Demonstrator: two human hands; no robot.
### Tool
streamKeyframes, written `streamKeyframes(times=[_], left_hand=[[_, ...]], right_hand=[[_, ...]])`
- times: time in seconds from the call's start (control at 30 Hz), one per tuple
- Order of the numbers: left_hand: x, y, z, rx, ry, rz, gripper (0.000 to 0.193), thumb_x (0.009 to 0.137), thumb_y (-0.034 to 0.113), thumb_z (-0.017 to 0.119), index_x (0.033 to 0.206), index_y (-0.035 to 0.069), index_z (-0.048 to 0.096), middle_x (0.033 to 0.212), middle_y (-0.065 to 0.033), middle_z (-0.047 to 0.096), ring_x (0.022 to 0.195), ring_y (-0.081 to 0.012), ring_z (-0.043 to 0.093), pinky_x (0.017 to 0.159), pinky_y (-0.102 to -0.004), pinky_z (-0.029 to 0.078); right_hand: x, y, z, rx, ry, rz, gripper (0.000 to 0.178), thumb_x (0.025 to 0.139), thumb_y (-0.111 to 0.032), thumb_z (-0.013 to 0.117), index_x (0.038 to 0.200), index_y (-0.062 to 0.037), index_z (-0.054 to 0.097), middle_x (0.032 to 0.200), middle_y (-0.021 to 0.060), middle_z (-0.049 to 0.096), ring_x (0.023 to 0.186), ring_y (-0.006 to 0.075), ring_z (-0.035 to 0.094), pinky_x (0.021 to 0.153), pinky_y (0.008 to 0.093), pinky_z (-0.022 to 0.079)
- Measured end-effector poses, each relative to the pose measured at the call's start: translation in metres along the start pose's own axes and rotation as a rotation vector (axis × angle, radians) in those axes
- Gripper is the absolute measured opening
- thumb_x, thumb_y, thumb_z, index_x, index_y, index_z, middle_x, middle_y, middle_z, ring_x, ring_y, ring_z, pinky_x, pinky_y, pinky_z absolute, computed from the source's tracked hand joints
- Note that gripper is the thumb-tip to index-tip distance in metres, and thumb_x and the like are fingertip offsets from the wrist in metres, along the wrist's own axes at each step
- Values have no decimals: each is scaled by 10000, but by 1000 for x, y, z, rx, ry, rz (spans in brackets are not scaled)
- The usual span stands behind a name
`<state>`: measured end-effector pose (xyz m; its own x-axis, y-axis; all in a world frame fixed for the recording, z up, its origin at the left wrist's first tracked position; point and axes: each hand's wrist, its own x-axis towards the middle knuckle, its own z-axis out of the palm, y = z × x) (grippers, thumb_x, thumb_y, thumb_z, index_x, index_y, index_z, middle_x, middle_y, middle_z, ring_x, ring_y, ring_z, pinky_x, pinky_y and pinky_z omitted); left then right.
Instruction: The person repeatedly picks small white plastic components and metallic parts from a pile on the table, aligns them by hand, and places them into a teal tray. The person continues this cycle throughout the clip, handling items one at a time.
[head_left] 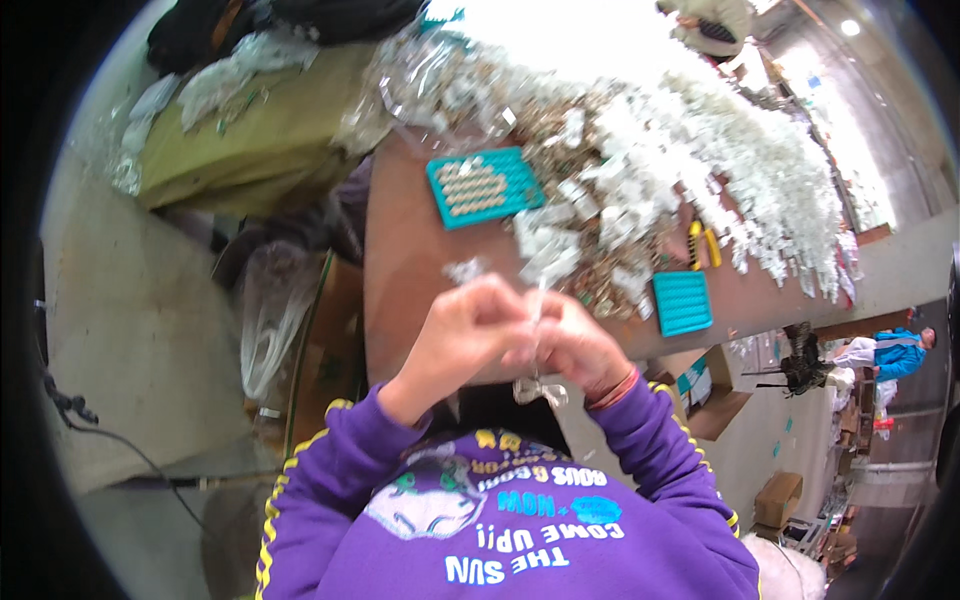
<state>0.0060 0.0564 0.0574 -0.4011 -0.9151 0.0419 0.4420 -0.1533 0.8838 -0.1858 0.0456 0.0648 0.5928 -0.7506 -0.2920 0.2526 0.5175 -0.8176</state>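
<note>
The left hand's (478,325) fingertips pinch closed on a thin, pale strand (541,297); the right hand's (580,348) curl beside it, grip hidden. Bodyward of the teal tray (522,190), the strand runs lengthwise outward, a shiny looped piece (541,391) below, nearer the right hand. Crinkled clear packets (640,150) heap rightward of the tray.

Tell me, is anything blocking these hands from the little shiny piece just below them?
Nothing visible does. The left hand and right hand meet at a pale strip, and the shiny piece shows just below them in the picture, uncovered. The pile lies beyond the hands, not between.
</note>
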Motion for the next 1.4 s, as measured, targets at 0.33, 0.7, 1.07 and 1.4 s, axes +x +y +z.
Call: streamKeyframes(times=[0.33,0.7,1.07,1.4], left_hand=[[12,-16,6,189,460,188,108,832,25,737,885,8,645,829,-37,690,781,-80,659,699,-234,536],[8,-27,3,430,478,361,131,801,-5,748,871,6,638,820,-35,674,775,-95,669,689,-239,536],[8,-33,1,-265,455,211,112,959,123,623,1012,45,561,973,-94,680,910,-150,657,790,-283,530],[18,-18,1,-449,456,45,144,992,204,574,1045,74,542,994,-89,667,927,-168,659,810,-315,533]], right_hand=[[-7,-15,14,-512,343,-256,215,964,-207,621,948,6,648,896,33,657,820,89,635,728,235,523],[0,12,24,-637,458,-394,87,908,-73,656,906,14,649,768,4,651,701,47,610,634,200,485],[13,8,34,-384,363,-297,84,915,-92,645,898,-10,653,724,4,659,633,12,555,566,181,416],[31,5,29,-327,292,-320,77,915,-91,635,931,-17,647,805,-16,642,723,18,552,644,186,433]])
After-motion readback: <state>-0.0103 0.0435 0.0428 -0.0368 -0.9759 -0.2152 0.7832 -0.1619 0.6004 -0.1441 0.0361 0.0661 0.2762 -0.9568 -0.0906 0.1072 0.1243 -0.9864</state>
